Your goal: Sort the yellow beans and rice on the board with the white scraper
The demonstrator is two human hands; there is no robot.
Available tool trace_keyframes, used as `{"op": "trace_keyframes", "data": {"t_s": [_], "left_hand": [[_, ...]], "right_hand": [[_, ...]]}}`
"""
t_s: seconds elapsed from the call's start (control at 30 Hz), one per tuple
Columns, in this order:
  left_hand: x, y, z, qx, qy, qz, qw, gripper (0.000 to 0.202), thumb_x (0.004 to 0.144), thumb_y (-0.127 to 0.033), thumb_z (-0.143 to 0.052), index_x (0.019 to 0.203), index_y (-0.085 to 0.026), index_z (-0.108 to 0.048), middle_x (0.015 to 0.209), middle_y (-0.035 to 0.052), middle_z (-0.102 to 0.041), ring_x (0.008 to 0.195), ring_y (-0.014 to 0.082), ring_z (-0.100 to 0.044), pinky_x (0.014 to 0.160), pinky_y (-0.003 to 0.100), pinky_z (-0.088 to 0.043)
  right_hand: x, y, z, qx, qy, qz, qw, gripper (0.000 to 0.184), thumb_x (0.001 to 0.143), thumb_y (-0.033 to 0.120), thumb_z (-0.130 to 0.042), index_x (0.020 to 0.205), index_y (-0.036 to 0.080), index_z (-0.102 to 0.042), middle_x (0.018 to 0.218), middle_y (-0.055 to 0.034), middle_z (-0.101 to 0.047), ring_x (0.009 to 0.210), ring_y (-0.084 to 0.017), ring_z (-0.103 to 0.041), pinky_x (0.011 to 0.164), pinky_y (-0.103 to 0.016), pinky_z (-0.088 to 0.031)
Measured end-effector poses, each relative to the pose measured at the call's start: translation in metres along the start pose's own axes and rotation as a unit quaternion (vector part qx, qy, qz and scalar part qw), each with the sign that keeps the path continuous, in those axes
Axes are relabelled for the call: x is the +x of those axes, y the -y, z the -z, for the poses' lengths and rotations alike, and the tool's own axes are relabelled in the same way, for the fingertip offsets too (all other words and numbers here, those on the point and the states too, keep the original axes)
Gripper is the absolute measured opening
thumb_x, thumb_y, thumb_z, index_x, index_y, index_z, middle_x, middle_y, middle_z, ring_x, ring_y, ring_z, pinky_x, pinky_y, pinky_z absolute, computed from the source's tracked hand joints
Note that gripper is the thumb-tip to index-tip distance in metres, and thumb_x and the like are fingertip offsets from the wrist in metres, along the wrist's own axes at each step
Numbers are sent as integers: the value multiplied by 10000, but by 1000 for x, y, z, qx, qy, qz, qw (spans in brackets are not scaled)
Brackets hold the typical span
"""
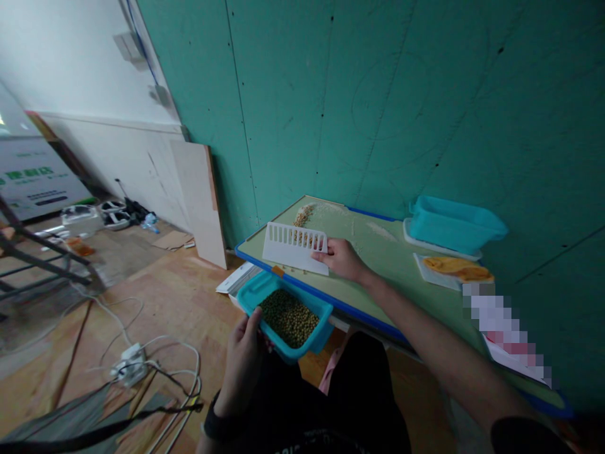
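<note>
My left hand (242, 353) grips the near left rim of a blue plastic box (325, 313), thumb over the edge. Inside lie small beans (288, 316), dark green on the left and tan on the right. The box is just below the table's front edge. My right hand (347, 258) pinches the right end of a white slotted plastic plate (293, 255), tilted on the green tabletop (378, 277). Tan beans show through its slots, and a small pile of beans (303, 215) lies behind it.
A second blue box (456, 224) stands on a white lid at the back right. In front of it lies a folded yellow cloth (458, 268). White cables and a power strip (130, 366) are on the floor to the left. A green wall (368, 113) rises behind the table.
</note>
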State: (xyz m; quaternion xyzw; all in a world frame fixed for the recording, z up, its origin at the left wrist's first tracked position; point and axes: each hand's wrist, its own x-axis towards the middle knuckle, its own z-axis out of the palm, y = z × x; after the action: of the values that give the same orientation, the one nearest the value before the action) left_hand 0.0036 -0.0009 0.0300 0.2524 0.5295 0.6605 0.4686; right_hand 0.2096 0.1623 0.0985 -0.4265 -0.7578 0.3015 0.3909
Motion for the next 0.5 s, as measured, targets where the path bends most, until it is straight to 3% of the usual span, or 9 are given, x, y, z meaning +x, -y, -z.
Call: {"op": "trace_keyframes", "data": {"t_s": [0.27,0.5], "left_hand": [[1,0,-4,-30,14,27,999,466,614,-585,-846,637,-187,-605,458,-55,-518,411,102,-466,414,226,-367],[0,5,-9,-71,34,70,994,477,626,-577,-857,651,-196,-572,498,-63,-531,443,98,-511,455,220,-435]], "right_hand": [[-2,-1,-3,31,28,5,999,188,808,167,-704,987,149,-758,1012,-98,-791,934,-244,-752,803,-360,-611],[-11,8,-4,35,32,16,999,210,789,217,-710,971,132,-768,960,-110,-795,843,-242,-756,696,-321,-606]]}}
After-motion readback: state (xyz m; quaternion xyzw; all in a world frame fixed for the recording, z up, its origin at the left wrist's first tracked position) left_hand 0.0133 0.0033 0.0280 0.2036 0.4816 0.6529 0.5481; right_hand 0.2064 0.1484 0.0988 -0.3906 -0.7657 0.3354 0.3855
